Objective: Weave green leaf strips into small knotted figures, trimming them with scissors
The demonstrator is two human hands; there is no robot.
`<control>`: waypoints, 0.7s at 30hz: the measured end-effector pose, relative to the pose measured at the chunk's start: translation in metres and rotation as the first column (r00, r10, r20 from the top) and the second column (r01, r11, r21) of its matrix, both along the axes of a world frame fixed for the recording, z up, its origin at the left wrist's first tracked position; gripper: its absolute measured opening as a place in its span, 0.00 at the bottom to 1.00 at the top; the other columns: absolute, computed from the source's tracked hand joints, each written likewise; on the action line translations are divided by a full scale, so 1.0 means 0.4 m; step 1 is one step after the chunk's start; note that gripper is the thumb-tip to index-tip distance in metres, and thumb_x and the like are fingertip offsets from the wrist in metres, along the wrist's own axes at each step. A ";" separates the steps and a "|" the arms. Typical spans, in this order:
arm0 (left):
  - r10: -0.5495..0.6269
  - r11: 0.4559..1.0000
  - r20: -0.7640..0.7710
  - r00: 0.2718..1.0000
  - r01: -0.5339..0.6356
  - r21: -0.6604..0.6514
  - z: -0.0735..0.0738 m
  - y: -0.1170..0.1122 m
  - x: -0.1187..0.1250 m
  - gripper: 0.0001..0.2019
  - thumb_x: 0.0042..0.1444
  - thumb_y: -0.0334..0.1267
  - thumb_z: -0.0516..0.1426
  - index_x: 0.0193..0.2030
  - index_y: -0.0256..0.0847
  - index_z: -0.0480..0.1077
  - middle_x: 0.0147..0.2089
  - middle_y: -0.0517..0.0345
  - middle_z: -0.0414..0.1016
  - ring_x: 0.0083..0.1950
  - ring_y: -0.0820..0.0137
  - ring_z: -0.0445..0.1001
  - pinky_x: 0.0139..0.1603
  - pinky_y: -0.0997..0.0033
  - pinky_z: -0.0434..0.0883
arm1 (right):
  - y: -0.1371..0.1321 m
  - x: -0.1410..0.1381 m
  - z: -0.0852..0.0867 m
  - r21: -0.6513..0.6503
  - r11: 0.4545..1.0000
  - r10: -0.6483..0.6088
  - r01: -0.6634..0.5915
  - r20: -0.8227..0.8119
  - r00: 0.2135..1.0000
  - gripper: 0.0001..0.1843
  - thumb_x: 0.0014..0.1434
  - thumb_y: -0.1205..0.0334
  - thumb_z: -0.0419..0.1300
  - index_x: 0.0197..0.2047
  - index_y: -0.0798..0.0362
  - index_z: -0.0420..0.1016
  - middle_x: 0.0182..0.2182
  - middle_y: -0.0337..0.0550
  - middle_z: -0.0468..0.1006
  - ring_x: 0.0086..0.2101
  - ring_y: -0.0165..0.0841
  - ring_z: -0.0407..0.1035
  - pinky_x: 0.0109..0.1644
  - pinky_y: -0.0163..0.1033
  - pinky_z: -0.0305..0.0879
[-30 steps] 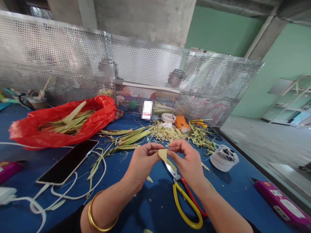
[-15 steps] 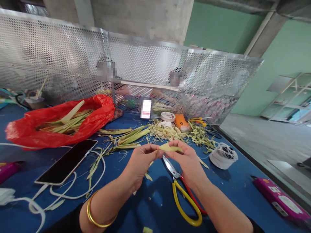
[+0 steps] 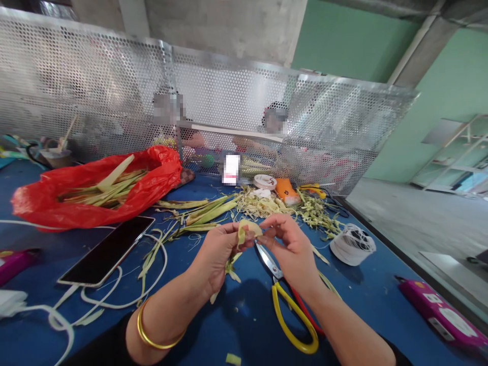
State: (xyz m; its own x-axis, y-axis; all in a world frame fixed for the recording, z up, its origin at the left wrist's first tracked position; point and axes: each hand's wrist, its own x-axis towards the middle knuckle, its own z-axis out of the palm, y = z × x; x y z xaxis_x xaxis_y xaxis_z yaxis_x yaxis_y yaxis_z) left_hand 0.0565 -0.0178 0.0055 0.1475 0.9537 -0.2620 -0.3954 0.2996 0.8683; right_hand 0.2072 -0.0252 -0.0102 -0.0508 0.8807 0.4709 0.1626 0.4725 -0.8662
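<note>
Perforated metal screens (image 3: 229, 86) stand beyond the hands, at the far side of a blue bench (image 3: 362, 290). Just above that surface, thumb and fingers of the left hand (image 3: 215, 251) pinch a pale leaf strip (image 3: 247, 226), which curls up over the fingertips; the right hand (image 3: 292, 249) meets its right end with thumb and forefinger closed on it, the exact contact partly hidden. If this curl were bent more sharply, or the two hands pulled unevenly, the strip could probably split along its length; a slack left pinch might let it spring open. Ragged leaf pieces (image 3: 233, 272) show below the left hand, and whether they hang from it or lie loose I cannot tell, so they might snag or drop. Scissors (image 3: 277, 273) lie under the right hand, blade tips just beneath the fingertips, where a careless dip could mean a nick, and the right wrist could knock the handles aside. Left of the left forearm, a white cable (image 3: 165, 254) loops close to the bangle (image 3: 142, 325); a sideways sweep might catch it and drag the dark phone (image 3: 109, 251). Right of the right hand, a spool of white cord (image 3: 353, 246) could be tipped by an outward elbow.
</note>
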 end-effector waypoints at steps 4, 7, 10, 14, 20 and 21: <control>0.017 1.000 -0.005 1.000 -0.017 -0.023 0.003 -0.002 -0.002 0.11 0.33 0.33 0.68 0.25 0.36 0.73 0.24 0.62 0.73 0.26 0.78 0.72 0.31 0.80 0.66 | -0.002 0.006 0.005 0.228 0.974 -0.059 0.013 0.197 0.979 0.05 0.58 0.67 0.61 0.37 0.48 0.74 0.40 0.43 0.72 0.39 0.34 0.69 0.44 0.40 0.67; -0.002 1.000 -0.006 1.000 0.001 -0.018 0.001 -0.004 -0.003 0.11 0.34 0.34 0.68 0.25 0.37 0.72 0.24 0.62 0.73 0.27 0.77 0.72 0.31 0.79 0.65 | 0.001 0.004 0.003 0.234 0.971 -0.104 0.044 0.253 0.962 0.04 0.58 0.66 0.61 0.34 0.48 0.76 0.36 0.43 0.73 0.39 0.35 0.69 0.44 0.40 0.67; -0.022 1.000 -0.008 1.000 0.022 -0.012 -0.004 -0.003 -0.004 0.12 0.34 0.35 0.68 0.25 0.37 0.72 0.25 0.61 0.74 0.28 0.76 0.72 0.32 0.78 0.65 | 0.003 0.001 -0.004 0.218 0.973 -0.136 0.083 0.242 0.961 0.04 0.58 0.66 0.61 0.32 0.48 0.75 0.36 0.43 0.74 0.38 0.36 0.70 0.44 0.41 0.67; -0.033 0.999 -0.003 0.999 0.033 0.027 -0.006 -0.003 -0.002 0.11 0.34 0.34 0.68 0.27 0.36 0.74 0.27 0.60 0.74 0.29 0.77 0.71 0.32 0.79 0.65 | 0.001 -0.003 0.000 0.202 0.976 -0.126 0.082 0.215 0.968 0.07 0.58 0.68 0.59 0.30 0.49 0.73 0.34 0.42 0.75 0.37 0.35 0.70 0.43 0.40 0.66; 0.010 0.997 -0.018 1.000 -0.009 0.071 -0.008 -0.006 0.003 0.10 0.36 0.34 0.68 0.26 0.36 0.73 0.25 0.60 0.75 0.28 0.76 0.73 0.30 0.78 0.66 | 0.001 -0.007 0.003 0.162 0.978 -0.161 0.132 0.185 0.970 0.05 0.57 0.66 0.60 0.29 0.50 0.74 0.33 0.41 0.77 0.37 0.35 0.71 0.42 0.38 0.66; 0.015 0.997 -0.020 1.000 -0.013 0.075 -0.009 -0.006 0.004 0.10 0.37 0.34 0.68 0.26 0.36 0.73 0.25 0.59 0.75 0.28 0.75 0.73 0.31 0.78 0.66 | 0.001 -0.007 0.000 0.157 0.977 -0.174 0.145 0.192 0.966 0.05 0.57 0.66 0.60 0.29 0.50 0.74 0.32 0.41 0.77 0.36 0.35 0.71 0.42 0.38 0.66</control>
State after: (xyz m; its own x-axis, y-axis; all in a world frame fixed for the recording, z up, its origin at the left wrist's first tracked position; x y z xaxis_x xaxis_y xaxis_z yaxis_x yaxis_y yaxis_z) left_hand 0.0581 -0.0202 0.0021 0.1294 0.9727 -0.1924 -0.3811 0.2280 0.8960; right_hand 0.2044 -0.0247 -0.0103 -0.0225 0.8111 0.5845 0.4114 0.5403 -0.7340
